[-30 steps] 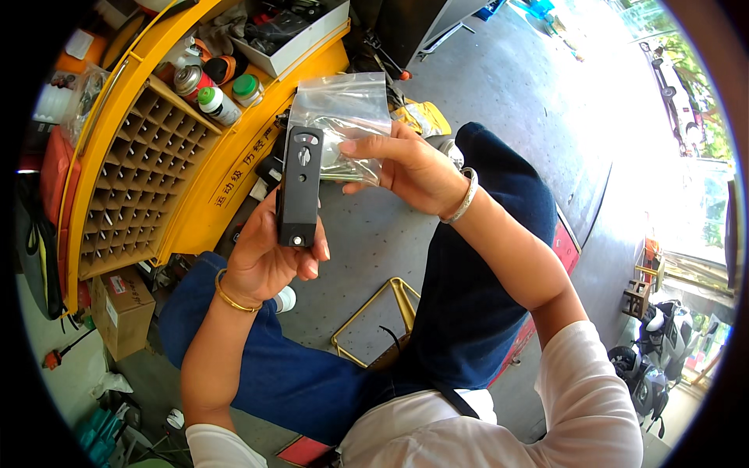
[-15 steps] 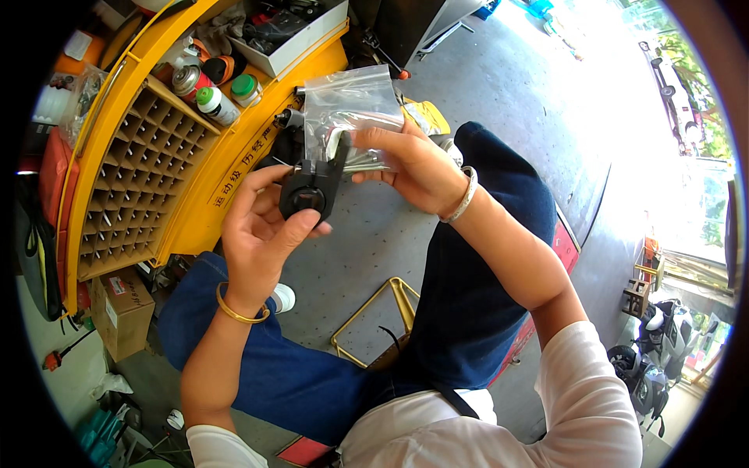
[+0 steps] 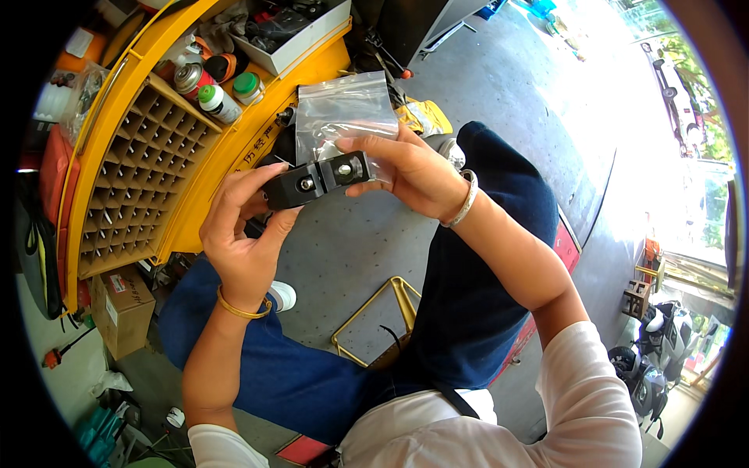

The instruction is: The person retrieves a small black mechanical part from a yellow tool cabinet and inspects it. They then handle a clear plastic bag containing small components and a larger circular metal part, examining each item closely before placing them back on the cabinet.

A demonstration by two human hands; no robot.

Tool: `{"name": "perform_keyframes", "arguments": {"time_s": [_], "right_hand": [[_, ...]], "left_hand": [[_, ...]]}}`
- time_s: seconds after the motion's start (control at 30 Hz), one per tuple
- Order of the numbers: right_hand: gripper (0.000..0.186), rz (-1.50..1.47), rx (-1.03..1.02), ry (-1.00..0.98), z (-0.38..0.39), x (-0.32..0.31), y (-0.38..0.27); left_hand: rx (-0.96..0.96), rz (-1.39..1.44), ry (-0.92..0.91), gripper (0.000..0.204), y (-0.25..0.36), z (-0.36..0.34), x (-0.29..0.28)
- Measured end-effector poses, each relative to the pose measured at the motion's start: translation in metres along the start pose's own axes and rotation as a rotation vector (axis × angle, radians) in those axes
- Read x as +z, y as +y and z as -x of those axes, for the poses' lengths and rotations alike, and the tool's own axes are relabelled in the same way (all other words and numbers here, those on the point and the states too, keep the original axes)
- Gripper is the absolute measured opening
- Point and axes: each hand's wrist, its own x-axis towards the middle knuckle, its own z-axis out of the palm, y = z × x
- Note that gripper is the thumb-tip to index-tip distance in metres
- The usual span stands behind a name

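My left hand [image 3: 243, 234] grips a black clamp-like bracket [image 3: 321, 179] between thumb and fingers. Two shiny bolt heads show on its upturned face. My right hand [image 3: 421, 173] is closed on a clear plastic zip bag [image 3: 343, 105], and its fingers also reach the bracket's right end. Whether they press on that end or only rest by it, I cannot tell. The bag hangs beyond the bracket; what lies in its lower part is mostly hidden behind my fingers and the bracket.
At the left stands a yellow cabinet [image 3: 187, 226] with a cardboard divider grid [image 3: 148, 183]. Spray cans [image 3: 218, 104], a green-lidded jar [image 3: 248, 87] and a white box [image 3: 300, 51] sit on it. A yellow metal frame [image 3: 370, 316] lies on the floor between my legs. A cardboard box [image 3: 121, 312] is lower left.
The bracket has been turned, so its bolted face now shows instead of the round ring side. My left hand has shifted slightly left, and the bag sits a little lower.
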Motion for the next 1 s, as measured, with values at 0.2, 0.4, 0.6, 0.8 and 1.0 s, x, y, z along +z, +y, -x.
{"name": "perform_keyframes", "arguments": {"time_s": [0.2,0.4,0.6,0.8,1.0], "right_hand": [[0.019,0.010,-0.059,-0.061,-0.001,-0.002,0.002],[0.021,0.008,-0.083,-0.038,-0.003,-0.001,0.004],[0.023,0.001,-0.062,-0.076,0.002,0.001,-0.001],[0.025,0.018,-0.060,-0.072,0.005,0.002,-0.004],[0.026,0.007,-0.050,-0.062,0.004,0.002,-0.004]], "left_hand": [[-0.008,0.106,0.009,0.038,0.000,0.003,0.003],[0.014,0.123,0.007,0.038,0.000,0.006,0.003],[-0.027,0.175,0.023,0.038,-0.001,0.008,0.003],[-0.083,0.216,0.042,0.037,0.000,0.009,0.001],[-0.132,0.220,0.059,0.037,-0.003,0.011,0.000]]}}
